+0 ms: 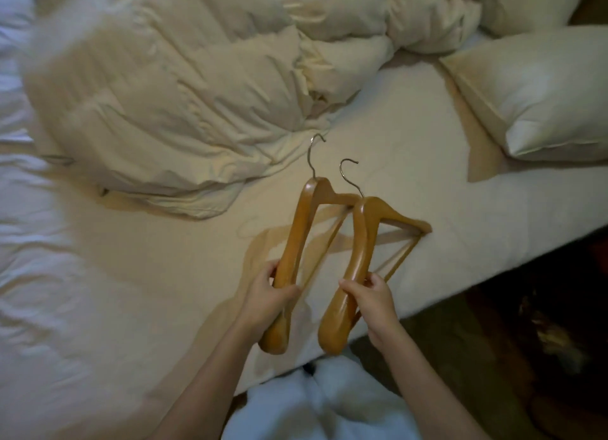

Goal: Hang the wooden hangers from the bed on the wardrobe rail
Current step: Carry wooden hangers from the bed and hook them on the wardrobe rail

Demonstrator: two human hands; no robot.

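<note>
Two wooden hangers with metal hooks are held just above the bed, hooks pointing away from me. My left hand grips the near arm of the left hanger. My right hand is closed around the near arm of the right hanger. The far ends of both hangers hover close to the white sheet and cast shadows on it. No wardrobe or rail is in view.
A crumpled cream duvet lies bunched at the left and back of the bed. A white pillow rests at the right. The mattress edge runs diagonally at the lower right, with dark floor beyond. My light trousers show below.
</note>
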